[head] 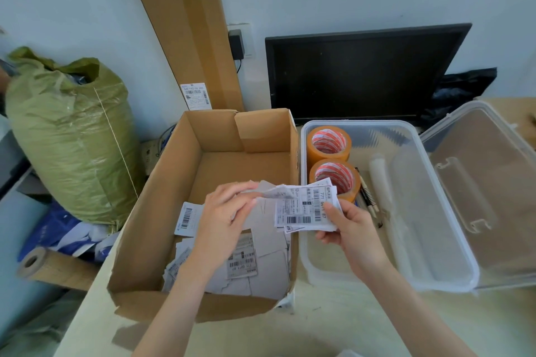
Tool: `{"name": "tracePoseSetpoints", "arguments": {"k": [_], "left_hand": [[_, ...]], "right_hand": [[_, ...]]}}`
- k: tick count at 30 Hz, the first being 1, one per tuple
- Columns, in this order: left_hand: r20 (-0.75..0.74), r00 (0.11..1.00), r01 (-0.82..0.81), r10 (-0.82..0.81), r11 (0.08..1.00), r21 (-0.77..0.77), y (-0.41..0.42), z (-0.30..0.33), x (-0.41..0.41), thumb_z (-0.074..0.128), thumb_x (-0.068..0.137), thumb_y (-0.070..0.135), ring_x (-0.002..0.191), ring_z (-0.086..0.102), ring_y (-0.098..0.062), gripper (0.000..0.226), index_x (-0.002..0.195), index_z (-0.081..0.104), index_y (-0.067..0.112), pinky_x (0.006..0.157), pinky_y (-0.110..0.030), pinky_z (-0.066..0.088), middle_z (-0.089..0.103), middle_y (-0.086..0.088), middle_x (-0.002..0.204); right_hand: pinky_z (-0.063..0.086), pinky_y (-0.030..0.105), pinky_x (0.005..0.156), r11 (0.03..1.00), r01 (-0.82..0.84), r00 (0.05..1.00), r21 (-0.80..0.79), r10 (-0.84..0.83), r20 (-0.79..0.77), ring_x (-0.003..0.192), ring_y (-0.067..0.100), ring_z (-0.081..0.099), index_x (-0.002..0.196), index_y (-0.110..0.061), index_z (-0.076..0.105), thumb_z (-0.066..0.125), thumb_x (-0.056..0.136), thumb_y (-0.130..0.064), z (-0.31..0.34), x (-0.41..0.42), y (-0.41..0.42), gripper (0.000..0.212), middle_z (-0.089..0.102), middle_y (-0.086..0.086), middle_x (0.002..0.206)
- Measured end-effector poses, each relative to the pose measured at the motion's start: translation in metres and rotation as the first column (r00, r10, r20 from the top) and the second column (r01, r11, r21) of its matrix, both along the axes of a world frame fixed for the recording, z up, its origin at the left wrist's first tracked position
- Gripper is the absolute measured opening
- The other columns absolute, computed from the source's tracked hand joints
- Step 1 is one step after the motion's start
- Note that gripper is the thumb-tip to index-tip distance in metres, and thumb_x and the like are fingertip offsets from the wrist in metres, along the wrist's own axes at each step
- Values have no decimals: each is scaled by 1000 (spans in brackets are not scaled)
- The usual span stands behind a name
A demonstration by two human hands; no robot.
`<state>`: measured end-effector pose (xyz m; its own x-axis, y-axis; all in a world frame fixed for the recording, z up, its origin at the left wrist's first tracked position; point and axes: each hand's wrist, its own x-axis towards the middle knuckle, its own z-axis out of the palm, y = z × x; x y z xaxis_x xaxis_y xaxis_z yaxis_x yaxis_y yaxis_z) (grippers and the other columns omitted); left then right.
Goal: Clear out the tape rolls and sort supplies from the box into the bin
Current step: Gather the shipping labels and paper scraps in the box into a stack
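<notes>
Both forearms enter from the bottom edge and converge above the near half of the cardboard box (150,229). The left hand (223,217) is held palm-down over the box interior, fingers curled, with the fingertips pinching the left end of a crumpled paper label (272,191). The right hand (348,229) sits over the boundary between the box and the clear plastic bin (452,243), thumb on top and fingers beneath, gripping a small stack of shipping labels (304,209) at its right edge. The stack is held nearly flat, printed side up, with its long axis running roughly left to right and the barcodes facing the camera.

Beneath the hands, loose labels and grey card scraps (261,264) lie on the near floor of the box; the far half of the floor shows bare cardboard.

The bin stands just right of the box, touching or nearly touching its wall. Two orange tape rolls (329,143) lie flat, holes upward, along the bin's left side, one behind the other. Pens (368,197) and a white rod-shaped item (381,180) lie lengthwise, near to far, in the bin. The bin's lid (487,191) lies open to the right.

Behind the bin stands a dark monitor (359,72).
</notes>
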<state>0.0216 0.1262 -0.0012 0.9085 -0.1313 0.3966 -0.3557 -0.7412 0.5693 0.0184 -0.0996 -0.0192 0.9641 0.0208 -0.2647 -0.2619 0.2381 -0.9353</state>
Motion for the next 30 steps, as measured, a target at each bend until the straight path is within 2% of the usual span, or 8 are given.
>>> {"name": "tracePoseSetpoints", "arguments": {"k": [2,5,16,19,21,24,27,30], "left_hand": [[315,949,-113,16,950,291,2,-4,0,42,98,26,99,52,-13,32,103,72,15,86,-29,36,69,2,100],[502,863,-214,-50,865,454,-5,-7,-2,52,88,3,89,49,-19,30,109,72,14,79,-33,35,65,-4,90],[302,890,84,-341,774,628,-35,-27,3,77,72,17,100,46,-19,55,123,58,21,89,-34,33,57,-4,104],[218,940,143,-264,881,450,-36,-34,1,57,86,20,115,44,-18,45,131,52,21,97,-35,37,49,-2,123],[1,989,150,-150,988,47,-37,-33,-6,43,92,26,133,31,-11,49,141,42,24,108,-36,31,37,5,140],[-389,914,-150,-113,798,-584,-48,-17,-12,40,97,42,136,26,3,54,148,24,38,114,-33,22,32,26,142],[-439,886,-218,-147,704,-676,-61,-6,-15,37,100,36,117,41,17,48,146,23,36,103,-12,31,42,29,134],[-394,895,-156,-207,684,-713,-70,-6,-17,44,99,18,110,53,10,36,133,40,29,87,-8,41,60,23,117]], "right_hand": [[50,24,46,1000,-3,1000,1,3,2,49,18,57,100,-6,69,50,98,-13,0,0,0,20,71,15,78],[51,25,48,1000,-2,1000,19,1,12,49,18,57,101,-5,68,51,98,-16,1,0,1,21,70,15,77],[40,21,42,998,-53,995,-35,55,77,45,13,50,96,-7,69,55,93,-7,5,-3,2,14,62,10,65],[35,19,41,997,-20,996,-76,27,87,44,11,44,95,-8,69,58,92,-7,3,-3,1,12,59,9,65],[34,18,41,996,7,995,-92,2,101,46,10,40,94,-8,69,59,92,-10,2,-2,0,11,61,6,68],[36,21,44,992,20,990,-124,-2,144,51,11,42,97,-5,64,56,94,-12,1,-2,1,11,61,5,71],[41,25,48,978,0,973,-207,47,225,56,13,47,99,-2,53,48,99,-10,1,-3,5,10,55,8,70],[50,31,66,950,-9,949,-313,107,298,74,12,54,103,0,50,43,100,-8,1,-3,6,11,57,17,89]]}}
